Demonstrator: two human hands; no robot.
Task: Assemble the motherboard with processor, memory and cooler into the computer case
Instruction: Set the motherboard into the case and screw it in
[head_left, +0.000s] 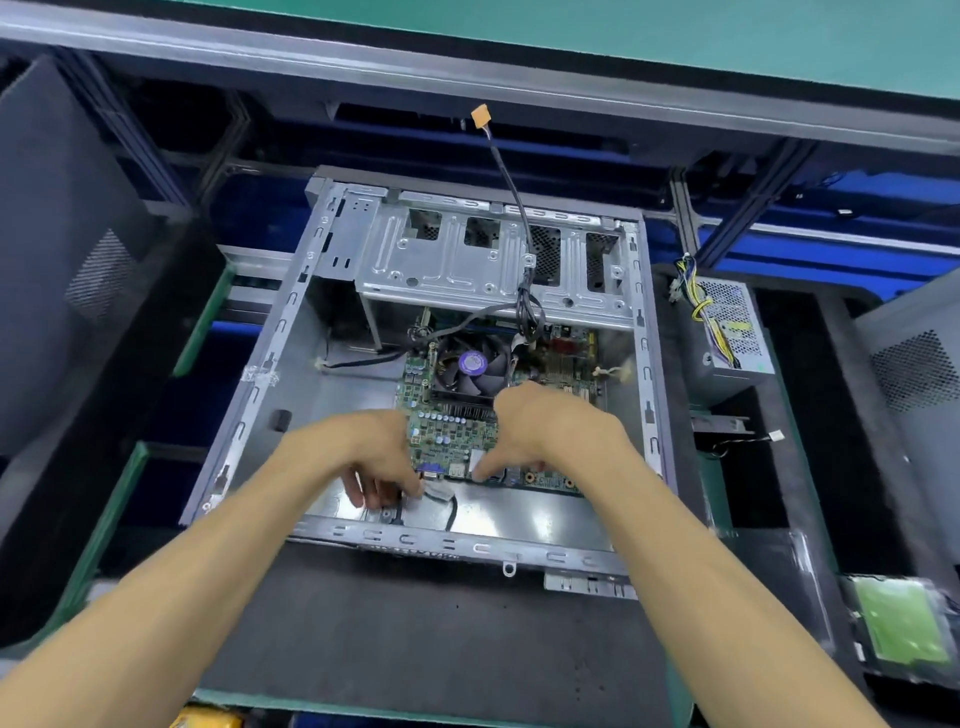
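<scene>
Down at the near edge, the left hand (376, 457) fingers are curling round a white connector (435, 491) — the right hand (540, 431) thumb is pressing the motherboard (457, 431), lying with its cooler (470, 369) inside the open case (332, 395) on the desk (415, 623).

- Two bare forearms enter from the lower corners of the frame, no sleeves visible up to the frame edge.
- The left hand (374, 457) wears no glove, ring or watch.
- The right hand (545, 431) is likewise ungloved, the wrist unadorned.
- Short fingernails show on the left hand's fingers (355, 493), near the lower centre of the frame.
</scene>
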